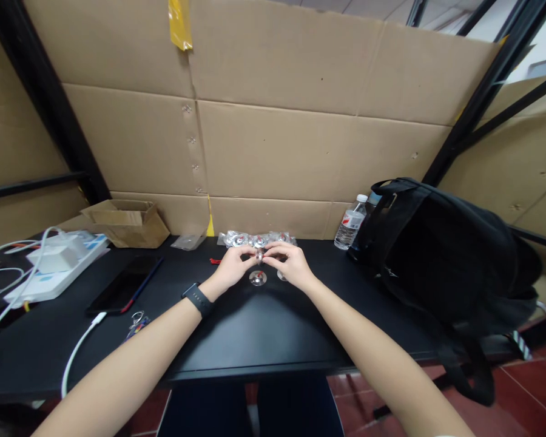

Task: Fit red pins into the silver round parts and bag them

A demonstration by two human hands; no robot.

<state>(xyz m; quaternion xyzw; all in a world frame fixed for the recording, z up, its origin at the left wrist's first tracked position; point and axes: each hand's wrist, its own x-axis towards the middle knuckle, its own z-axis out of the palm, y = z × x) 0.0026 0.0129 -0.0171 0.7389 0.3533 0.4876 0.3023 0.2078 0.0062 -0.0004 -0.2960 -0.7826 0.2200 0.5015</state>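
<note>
Between the fingertips of both hands is a small shiny metal disc-like piece (259, 257), held above the black table. My left hand (235, 264), with a dark watch on its wrist, pinches it from the left. From the other side my right hand (291, 262) grips the same piece with thumb and fingers. Just below, a round silver metal piece (257, 278) lies on the table, and a similar one (281, 275) is partly hidden by my right hand. Behind the hands sit several such pieces in clear plastic bags (255, 240). A small red item (215, 261) lies beside my left hand.
At left on the black table (264, 340) are a power strip (57, 267), a phone (125, 285) with a white cable, a keyring (137, 321) and an open cardboard box (127, 224). A water bottle (350, 223) and black backpack (437, 261) stand right. Cardboard (277, 152) walls the back.
</note>
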